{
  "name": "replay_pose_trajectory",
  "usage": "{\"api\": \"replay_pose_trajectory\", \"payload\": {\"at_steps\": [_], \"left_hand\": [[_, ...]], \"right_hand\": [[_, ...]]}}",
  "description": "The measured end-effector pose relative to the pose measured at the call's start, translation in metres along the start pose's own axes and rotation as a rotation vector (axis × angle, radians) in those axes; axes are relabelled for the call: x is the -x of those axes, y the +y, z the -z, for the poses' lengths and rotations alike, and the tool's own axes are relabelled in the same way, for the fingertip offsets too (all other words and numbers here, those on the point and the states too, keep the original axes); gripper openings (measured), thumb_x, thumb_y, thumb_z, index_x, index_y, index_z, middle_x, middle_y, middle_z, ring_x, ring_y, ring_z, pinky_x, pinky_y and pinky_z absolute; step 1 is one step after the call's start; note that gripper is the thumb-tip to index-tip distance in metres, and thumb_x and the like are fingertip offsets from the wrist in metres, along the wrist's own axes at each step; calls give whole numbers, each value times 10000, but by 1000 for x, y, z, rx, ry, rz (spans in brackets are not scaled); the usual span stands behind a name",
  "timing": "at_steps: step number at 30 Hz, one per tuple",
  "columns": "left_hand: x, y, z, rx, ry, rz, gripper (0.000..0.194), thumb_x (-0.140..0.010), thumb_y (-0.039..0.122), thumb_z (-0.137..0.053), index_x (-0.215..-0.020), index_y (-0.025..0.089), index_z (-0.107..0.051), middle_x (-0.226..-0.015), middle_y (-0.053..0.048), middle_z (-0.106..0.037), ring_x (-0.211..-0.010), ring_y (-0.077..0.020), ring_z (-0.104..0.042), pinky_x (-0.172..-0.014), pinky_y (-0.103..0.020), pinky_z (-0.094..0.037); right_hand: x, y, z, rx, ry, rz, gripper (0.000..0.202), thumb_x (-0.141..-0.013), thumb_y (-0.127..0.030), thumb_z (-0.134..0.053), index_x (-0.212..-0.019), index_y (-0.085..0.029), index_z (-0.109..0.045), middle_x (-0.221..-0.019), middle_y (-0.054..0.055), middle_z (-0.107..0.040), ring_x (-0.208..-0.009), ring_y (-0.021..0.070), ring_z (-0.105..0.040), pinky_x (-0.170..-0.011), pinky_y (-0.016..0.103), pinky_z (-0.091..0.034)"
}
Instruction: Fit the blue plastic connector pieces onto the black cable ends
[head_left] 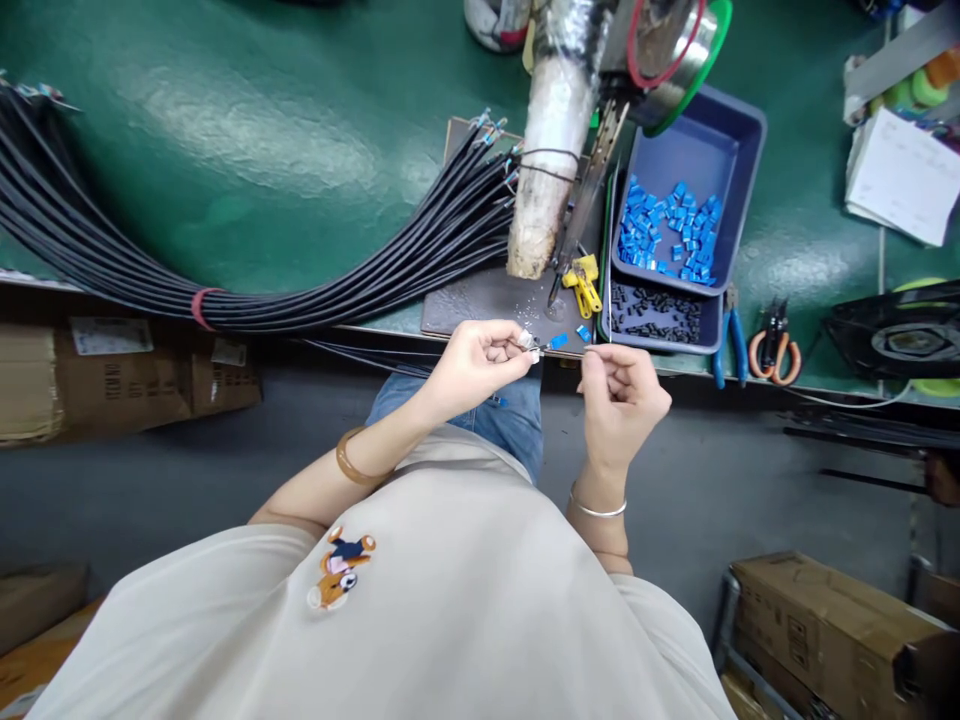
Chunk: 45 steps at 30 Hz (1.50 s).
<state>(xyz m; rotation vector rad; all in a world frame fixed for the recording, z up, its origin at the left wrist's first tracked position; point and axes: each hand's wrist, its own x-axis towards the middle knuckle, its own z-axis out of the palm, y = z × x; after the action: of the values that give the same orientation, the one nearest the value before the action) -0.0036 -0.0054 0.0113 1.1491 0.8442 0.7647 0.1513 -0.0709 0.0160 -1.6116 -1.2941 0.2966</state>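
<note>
My left hand (487,365) is closed in a pinch on a thin cable end at the bench's front edge. Just past its fingertips shows a small blue connector (559,341), which seems to be on the cable's wire tip. To the right, my right hand (622,395) has thumb and forefinger pressed together; what they hold, if anything, is too small to make out. Another blue connector (583,333) lies between the hands on the dark work board (480,300). A yellow tool (583,284) sits just behind it.
Behind the hands stand a foil-wrapped tube (555,150) and a solder spool (686,70). To the right are a tray of blue connectors (742,180), a tray of black parts (652,312), blue-handled pliers (731,345) and orange-handled cutters (776,345). A black cable bundle (315,310) lies left.
</note>
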Motion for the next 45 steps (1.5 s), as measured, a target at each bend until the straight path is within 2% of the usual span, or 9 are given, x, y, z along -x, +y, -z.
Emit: {"api": "replay_pose_trajectory", "payload": {"at_steps": [7, 15, 21, 26, 31, 34, 37, 40, 45], "left_hand": [[2, -13, -4, -338, 140, -258, 115, -802, 201, -625, -706, 143, -601, -604, 36, -465, -543, -59, -345, -498, -205, -271], [2, -13, -4, -543, 174, -458, 107, -797, 143, -607, -692, 155, -588, -602, 37, -486, -549, -76, -386, -546, -222, -311], [3, -14, -4, -646, 156, -612, 122, -871, 149, -559, -779, 148, -640, -650, -6, -563, -584, -105, -470, -589, -233, -374], [4, -10, -1, -392, 69, -392, 146, -908, 231, -560, -809, 155, -635, -691, -16, -631, -631, -105, -558, -646, -223, -453], [3, -2, 5, 19, -33, -89, 192, -822, 313, -686, -838, 123, -665, -623, 8, -592, -525, -66, -511, -515, -179, -429], [-1, 0, 7, 99, 17, -50, 186, -746, 284, -755, -795, 112, -703, -691, -11, -645, -575, -57, -529, -561, -170, -450], [-6, 1, 7, 107, 57, -54, 155, -726, 262, -759, -754, 116, -716, -719, -14, -663, -624, -64, -546, -609, -176, -459], [-9, 2, 7, 86, 51, -50, 145, -723, 260, -749, -729, 122, -705, -658, 3, -619, -584, -62, -507, -558, -178, -413], [-13, 4, 6, 50, 39, -91, 138, -744, 235, -713, -680, 125, -659, -609, 16, -558, -541, -55, -461, -519, -180, -364]], "right_hand": [[-2, -9, -12, 170, -116, 198, 43, -849, -167, -639, -847, -200, -667, -744, -27, -665, -591, 75, -557, -624, 222, -464], [-3, -8, -16, 227, -105, 225, 70, -837, -135, -609, -808, -199, -615, -756, -24, -658, -652, 88, -592, -642, 213, -462], [-5, -12, -15, 244, -100, 197, 90, -845, -157, -595, -765, -196, -600, -688, -40, -594, -574, 75, -498, -617, 222, -435], [-10, -6, -11, -39, -204, -108, 119, -849, -257, -616, -752, -189, -605, -601, -72, -502, -447, 40, -310, -458, 213, -292], [-13, 5, -15, -353, -337, -255, 185, -805, -346, -665, -744, -182, -605, -638, -49, -597, -462, 44, -434, -420, 187, -299], [-11, 2, -13, -307, -203, -185, 167, -839, -342, -654, -789, -190, -607, -608, -58, -576, -467, 54, -481, -436, 190, -349], [-10, -5, -8, -271, 25, -25, 132, -910, -286, -565, -1021, -222, -595, -565, -82, -527, -444, 71, -515, -455, 206, -408], [-8, -9, -5, -235, 144, 42, 210, -935, -213, -533, -1141, -247, -545, -686, -61, -662, -392, 57, -525, -410, 198, -409], [-8, -2, -8, -90, -18, 154, 91, -865, -142, -639, -919, -211, -613, -1001, 26, -754, -847, 161, -753, -736, 290, -622]]}}
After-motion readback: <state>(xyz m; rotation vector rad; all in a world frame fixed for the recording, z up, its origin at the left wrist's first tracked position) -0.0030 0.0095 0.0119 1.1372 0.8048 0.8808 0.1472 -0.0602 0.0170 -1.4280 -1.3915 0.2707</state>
